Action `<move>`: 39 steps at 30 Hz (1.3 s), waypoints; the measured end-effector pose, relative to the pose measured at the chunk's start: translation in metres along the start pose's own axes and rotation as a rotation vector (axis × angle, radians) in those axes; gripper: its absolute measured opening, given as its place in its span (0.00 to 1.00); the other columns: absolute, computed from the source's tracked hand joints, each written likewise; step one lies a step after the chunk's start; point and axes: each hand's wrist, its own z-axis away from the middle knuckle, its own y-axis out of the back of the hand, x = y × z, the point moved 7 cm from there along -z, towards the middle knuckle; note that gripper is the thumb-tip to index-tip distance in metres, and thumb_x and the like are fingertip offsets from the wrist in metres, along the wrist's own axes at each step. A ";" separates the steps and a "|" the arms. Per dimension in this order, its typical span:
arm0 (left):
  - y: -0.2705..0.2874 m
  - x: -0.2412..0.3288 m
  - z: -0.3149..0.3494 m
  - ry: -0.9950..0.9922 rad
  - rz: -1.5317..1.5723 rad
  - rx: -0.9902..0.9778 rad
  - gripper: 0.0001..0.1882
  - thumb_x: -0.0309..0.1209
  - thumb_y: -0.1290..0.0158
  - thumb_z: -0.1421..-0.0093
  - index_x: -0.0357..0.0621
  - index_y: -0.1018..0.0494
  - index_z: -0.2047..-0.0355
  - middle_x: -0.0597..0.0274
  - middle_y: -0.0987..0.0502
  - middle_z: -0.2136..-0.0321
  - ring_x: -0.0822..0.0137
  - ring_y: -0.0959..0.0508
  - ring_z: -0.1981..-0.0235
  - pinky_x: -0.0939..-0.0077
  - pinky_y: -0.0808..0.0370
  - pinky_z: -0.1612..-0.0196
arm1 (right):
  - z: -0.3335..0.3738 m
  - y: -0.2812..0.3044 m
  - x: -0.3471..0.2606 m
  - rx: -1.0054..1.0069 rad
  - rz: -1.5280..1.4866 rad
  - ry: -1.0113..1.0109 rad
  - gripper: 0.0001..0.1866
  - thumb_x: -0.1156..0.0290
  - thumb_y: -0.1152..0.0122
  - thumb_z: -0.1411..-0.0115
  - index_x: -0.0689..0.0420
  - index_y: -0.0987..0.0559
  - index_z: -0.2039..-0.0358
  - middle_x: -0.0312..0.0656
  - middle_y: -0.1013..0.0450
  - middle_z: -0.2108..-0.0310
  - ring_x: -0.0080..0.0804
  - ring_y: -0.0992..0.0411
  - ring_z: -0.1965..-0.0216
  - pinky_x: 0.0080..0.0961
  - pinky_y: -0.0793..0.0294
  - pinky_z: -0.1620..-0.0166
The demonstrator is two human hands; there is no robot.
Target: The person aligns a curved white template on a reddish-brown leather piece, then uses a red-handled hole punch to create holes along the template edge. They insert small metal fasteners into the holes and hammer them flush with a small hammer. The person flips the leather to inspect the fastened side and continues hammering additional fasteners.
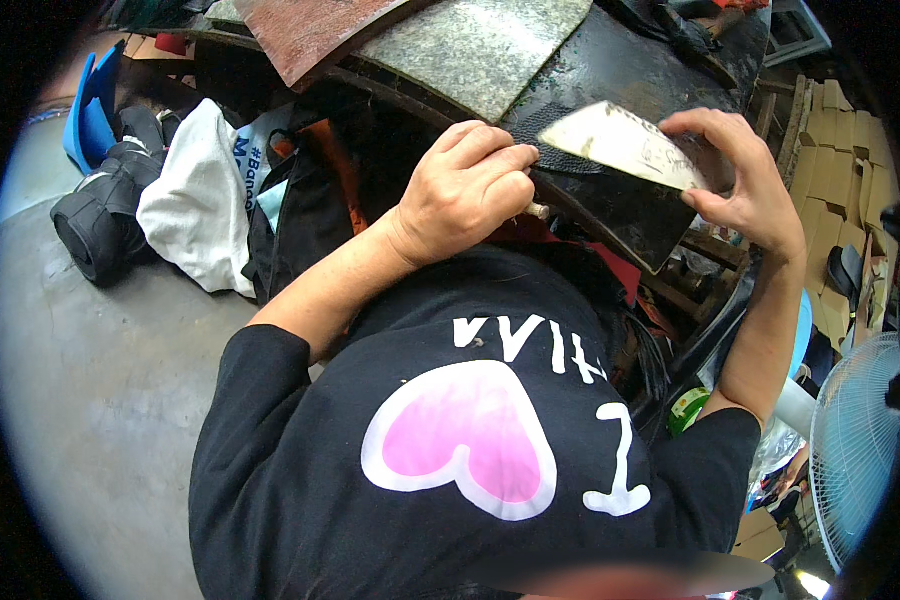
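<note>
My left hand (470, 185) is closed in a fist at the bench's near edge. A pale, rounded end (537, 210) pokes out beside its lower fingers; what the fist holds is mostly hidden. Between thumb and fingers, my right hand (740, 175) pinches the right end of a flat white pattern piece (620, 143), with one curved edge and handwriting on it. The piece is tilted above a black textured sheet (565, 150), which looks like leather. Below it, a smooth dark panel (625, 215) reaches past the bench edge.
On the bench (670, 80) lie a grey speckled slab (470, 50) and a reddish-brown board (315, 35). A white cloth (200, 200) and a black bag (310, 215) are at the left. Cardboard pieces (835, 170) and a fan (855, 440) stand at the right.
</note>
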 end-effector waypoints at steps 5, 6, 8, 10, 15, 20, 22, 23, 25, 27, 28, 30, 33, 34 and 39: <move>0.002 -0.002 0.003 -0.010 0.046 0.032 0.13 0.18 0.37 0.53 0.39 0.33 0.75 0.51 0.19 0.65 0.54 0.20 0.66 0.61 0.20 0.62 | -0.017 -0.023 -0.007 -0.049 0.132 0.020 0.27 0.66 0.35 0.57 0.54 0.22 0.52 0.41 0.23 0.56 0.40 0.26 0.54 0.34 0.35 0.46; 0.003 -0.002 0.003 -0.013 0.054 0.036 0.14 0.18 0.36 0.53 0.39 0.33 0.75 0.50 0.19 0.65 0.54 0.20 0.67 0.62 0.20 0.62 | -0.017 -0.025 -0.006 -0.058 0.126 0.001 0.27 0.67 0.36 0.57 0.52 0.22 0.52 0.40 0.23 0.56 0.39 0.26 0.55 0.34 0.35 0.47; 0.006 -0.004 0.004 0.003 0.073 0.044 0.15 0.18 0.35 0.53 0.39 0.35 0.76 0.48 0.20 0.65 0.53 0.20 0.68 0.62 0.20 0.64 | -0.017 -0.027 -0.005 -0.050 0.110 0.002 0.27 0.67 0.35 0.57 0.52 0.22 0.51 0.40 0.23 0.56 0.39 0.27 0.54 0.34 0.35 0.47; 0.007 -0.006 0.004 0.027 0.088 0.033 0.17 0.19 0.35 0.53 0.38 0.36 0.76 0.46 0.20 0.64 0.53 0.20 0.69 0.63 0.21 0.66 | -0.016 -0.026 -0.003 -0.035 0.097 0.008 0.27 0.67 0.35 0.57 0.52 0.22 0.51 0.40 0.23 0.57 0.39 0.27 0.54 0.34 0.35 0.48; 0.004 -0.010 0.001 0.088 0.062 0.012 0.10 0.27 0.41 0.51 0.40 0.30 0.71 0.48 0.21 0.59 0.57 0.24 0.69 0.67 0.26 0.65 | -0.017 -0.026 -0.001 -0.042 0.093 -0.009 0.27 0.68 0.35 0.57 0.51 0.21 0.52 0.40 0.24 0.58 0.39 0.27 0.54 0.34 0.35 0.48; 0.001 -0.012 -0.002 0.127 -0.006 0.010 0.10 0.28 0.41 0.50 0.40 0.30 0.71 0.48 0.21 0.58 0.58 0.24 0.68 0.67 0.27 0.65 | -0.021 -0.027 -0.005 -0.047 0.109 0.011 0.28 0.67 0.33 0.58 0.49 0.21 0.51 0.39 0.24 0.58 0.39 0.27 0.56 0.34 0.36 0.48; 0.001 -0.013 -0.003 0.145 -0.009 -0.014 0.11 0.27 0.39 0.50 0.39 0.31 0.71 0.49 0.20 0.59 0.57 0.24 0.69 0.66 0.26 0.65 | -0.022 -0.026 -0.006 -0.051 0.139 0.021 0.29 0.67 0.31 0.58 0.48 0.21 0.50 0.39 0.24 0.59 0.39 0.27 0.57 0.35 0.35 0.47; 0.001 -0.013 -0.003 0.152 -0.013 -0.024 0.12 0.26 0.38 0.49 0.39 0.32 0.71 0.48 0.20 0.59 0.55 0.23 0.69 0.65 0.25 0.64 | -0.022 -0.027 -0.007 -0.060 0.159 0.020 0.30 0.67 0.30 0.58 0.47 0.21 0.50 0.39 0.25 0.59 0.39 0.27 0.57 0.35 0.35 0.47; 0.001 -0.013 -0.002 0.160 -0.016 -0.031 0.13 0.24 0.37 0.48 0.38 0.33 0.71 0.48 0.19 0.60 0.54 0.22 0.69 0.64 0.25 0.63 | -0.022 -0.028 -0.008 -0.075 0.196 0.022 0.30 0.66 0.28 0.58 0.46 0.20 0.49 0.39 0.25 0.60 0.39 0.27 0.57 0.36 0.35 0.47; 0.000 -0.013 -0.002 0.158 -0.016 -0.025 0.13 0.24 0.37 0.48 0.38 0.32 0.71 0.49 0.20 0.61 0.54 0.22 0.69 0.64 0.25 0.63 | -0.023 -0.028 -0.008 -0.086 0.231 0.025 0.31 0.65 0.27 0.58 0.45 0.20 0.49 0.39 0.26 0.61 0.39 0.27 0.58 0.36 0.34 0.46; 0.000 -0.014 -0.002 0.153 -0.019 -0.015 0.11 0.25 0.39 0.49 0.39 0.31 0.70 0.50 0.20 0.61 0.55 0.23 0.68 0.65 0.25 0.63 | -0.023 -0.028 -0.009 -0.078 0.225 0.031 0.31 0.65 0.27 0.58 0.45 0.20 0.49 0.39 0.26 0.61 0.39 0.27 0.58 0.36 0.34 0.46; 0.000 -0.015 -0.001 0.143 -0.025 0.005 0.09 0.28 0.43 0.51 0.41 0.29 0.69 0.52 0.22 0.61 0.58 0.24 0.67 0.68 0.27 0.64 | -0.024 -0.028 -0.010 -0.064 0.210 0.037 0.30 0.64 0.28 0.58 0.44 0.20 0.49 0.39 0.27 0.61 0.39 0.27 0.58 0.37 0.34 0.47; -0.003 -0.015 0.000 0.149 -0.050 -0.012 0.10 0.28 0.44 0.51 0.41 0.30 0.69 0.53 0.22 0.61 0.59 0.25 0.66 0.69 0.27 0.64 | -0.024 -0.028 -0.009 -0.079 0.183 0.021 0.30 0.63 0.28 0.58 0.44 0.20 0.49 0.39 0.27 0.61 0.40 0.27 0.58 0.37 0.34 0.46; -0.003 -0.016 0.000 0.152 -0.044 -0.007 0.10 0.28 0.44 0.51 0.41 0.30 0.69 0.53 0.22 0.60 0.59 0.25 0.66 0.69 0.27 0.64 | -0.024 -0.028 -0.009 -0.078 0.183 0.022 0.30 0.63 0.28 0.58 0.44 0.20 0.49 0.40 0.27 0.61 0.40 0.27 0.58 0.37 0.34 0.46; -0.003 -0.014 -0.005 0.168 -0.061 -0.045 0.09 0.29 0.44 0.51 0.42 0.30 0.70 0.54 0.21 0.58 0.61 0.27 0.68 0.70 0.26 0.64 | -0.024 -0.028 -0.008 -0.067 0.174 0.032 0.31 0.63 0.28 0.58 0.45 0.20 0.49 0.40 0.27 0.62 0.40 0.27 0.57 0.37 0.34 0.46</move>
